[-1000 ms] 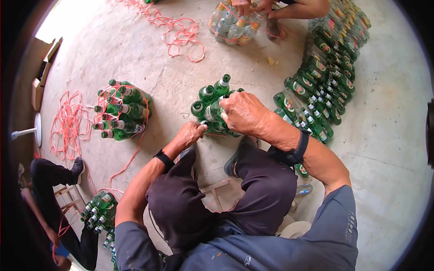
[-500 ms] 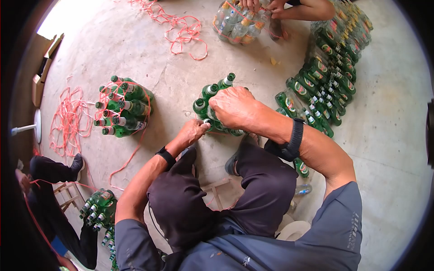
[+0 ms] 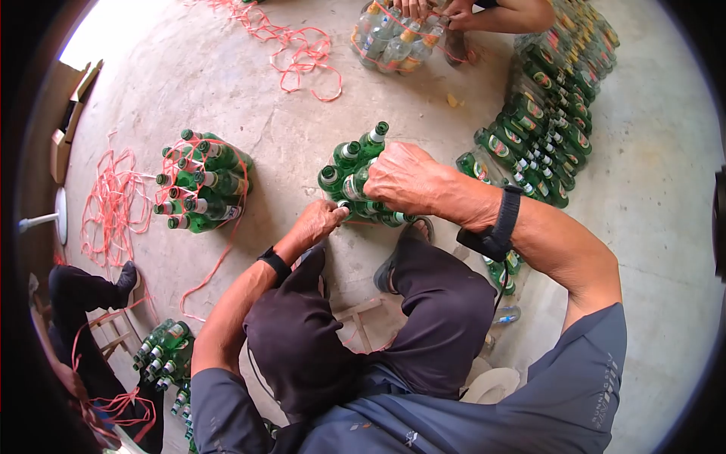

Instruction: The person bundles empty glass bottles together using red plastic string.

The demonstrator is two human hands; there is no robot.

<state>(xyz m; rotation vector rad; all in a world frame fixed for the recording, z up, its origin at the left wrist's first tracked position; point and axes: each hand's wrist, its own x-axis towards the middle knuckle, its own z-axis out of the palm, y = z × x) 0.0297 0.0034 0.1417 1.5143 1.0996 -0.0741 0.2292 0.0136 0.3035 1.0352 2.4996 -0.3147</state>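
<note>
Just beyond your feet, the green bottle cluster [image 3: 349,175] stands on the concrete floor [image 3: 283,144]; whether the bottles hold anything you can't tell. Your left hand [image 3: 319,222] pinches near the closest bottle's top; your right hand [image 3: 408,179] is curled closed over the cluster's right side, hiding its grip and some bottles. Another person's hands partly cover the clear bottle bundle [image 3: 395,45]. Bare floor separates your cluster from the tied green bundle [image 3: 204,181], nearer the floor's wall-side left edge.
</note>
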